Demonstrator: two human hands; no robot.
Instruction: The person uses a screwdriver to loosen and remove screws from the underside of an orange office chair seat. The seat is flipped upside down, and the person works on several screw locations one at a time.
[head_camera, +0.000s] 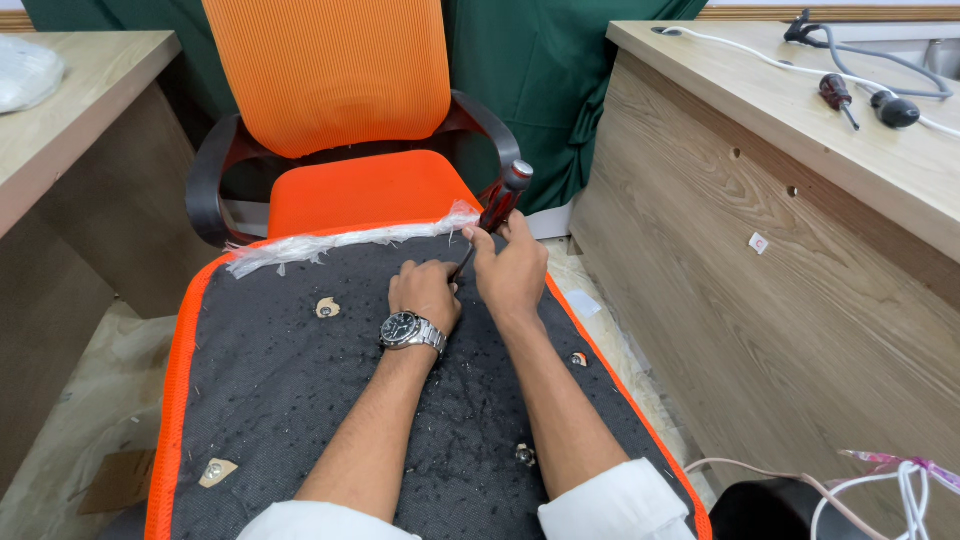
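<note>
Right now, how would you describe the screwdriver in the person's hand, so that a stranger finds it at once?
Start at the black underside of the orange seat cushion lying in front of the orange chair. Near its far edge, the right hand grips a screwdriver. Its dark red handle with a grey cap stands up tilted; the other screwdriver lies on the desk.

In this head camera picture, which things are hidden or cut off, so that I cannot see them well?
- Screwdriver tip, head view: hidden between the left hand and right hand.
- What the tip touches on the black seat underside: covered by the fingers.
- Bolt on the underside: too small to tell its type.
- Black object at lower right: cut off by the bottom edge.
- White bundle on the left desk: cut off by the left edge.
</note>
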